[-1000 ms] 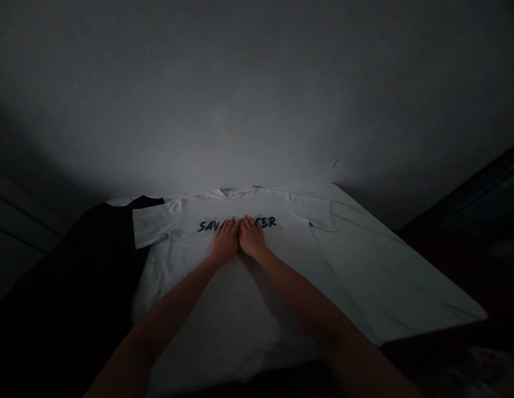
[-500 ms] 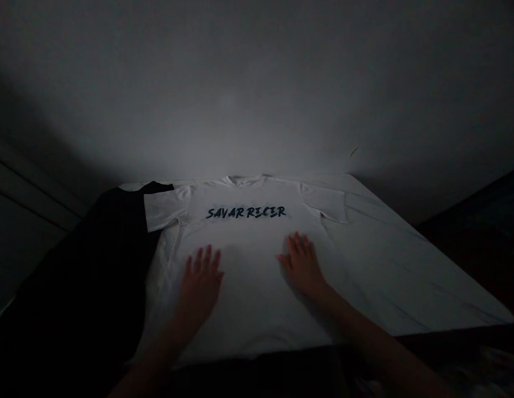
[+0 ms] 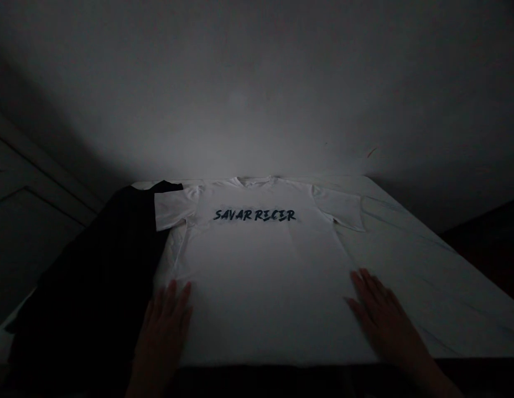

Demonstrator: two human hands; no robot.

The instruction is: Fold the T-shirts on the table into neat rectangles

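Note:
A white T-shirt (image 3: pixel 260 276) lies spread flat, its collar toward the wall and its hem near the front edge of the table. Dark lettering reading "SAVAR RECER" runs across its chest. My left hand (image 3: pixel 163 326) rests flat at the shirt's lower left side, fingers stretched out. At the lower right side edge, my right hand (image 3: pixel 379 315) lies with its fingers extended, partly over the shirt and partly over the table. Neither hand grasps anything.
The white marbled table (image 3: pixel 410 265) extends to the right of the shirt. Dark cloth (image 3: pixel 99 265) is heaped along the left, partly under the shirt's left sleeve. A pale wall (image 3: pixel 257 99) rises behind, and a panelled door-like surface (image 3: pixel 36 232) stands at far left.
Both hands have moved apart and toward me, from the middle of the shirt to its lower sides. The shirt's lower part looks smoother. The view has shifted slightly left.

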